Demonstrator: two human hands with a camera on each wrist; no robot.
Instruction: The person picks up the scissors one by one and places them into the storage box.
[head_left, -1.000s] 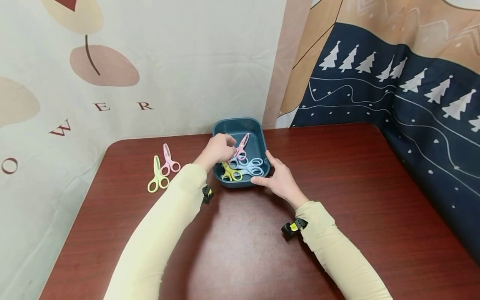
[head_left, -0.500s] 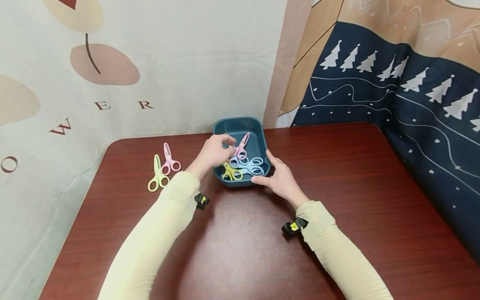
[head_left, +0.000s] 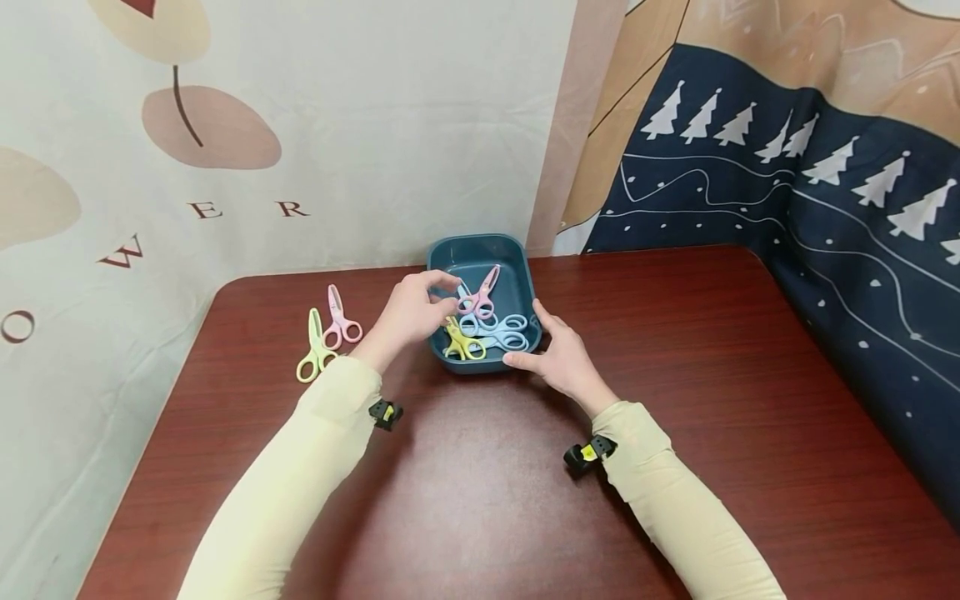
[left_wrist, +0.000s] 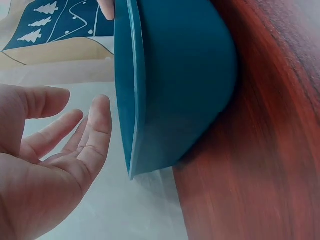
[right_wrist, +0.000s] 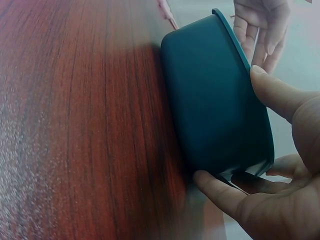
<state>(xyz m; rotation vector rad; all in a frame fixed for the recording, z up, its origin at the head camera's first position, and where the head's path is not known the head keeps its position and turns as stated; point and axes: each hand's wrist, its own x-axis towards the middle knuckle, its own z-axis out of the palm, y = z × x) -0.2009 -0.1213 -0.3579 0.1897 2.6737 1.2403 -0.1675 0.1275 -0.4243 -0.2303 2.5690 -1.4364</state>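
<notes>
A dark teal plastic bin [head_left: 517, 279] stands at the table's back edge. Inside lie pink scissors [head_left: 486, 287] on top of light blue scissors [head_left: 506, 340], with yellow scissors [head_left: 463, 343] at the front left. My left hand [head_left: 408, 312] hovers by the bin's left rim; in the left wrist view its fingers are loosely spread and hold nothing. With thumb and fingers, my right hand [head_left: 561, 358] grips the bin's front right corner; in the right wrist view the thumb lies at the rim. Yellow-green scissors [head_left: 314, 333] and another pink pair of scissors [head_left: 335, 308] lie on the table to the left.
The brown wood-grain table [head_left: 480, 483] stretches in front of the bin and to both sides. A pale printed cloth [head_left: 412, 142] hangs behind it, and a navy tree-patterned cloth [head_left: 825, 275] borders the right side.
My left hand has drawn back leftward from over the bin, uncovering more of the pink and blue scissors inside. The right hand and bin have stayed put.
</notes>
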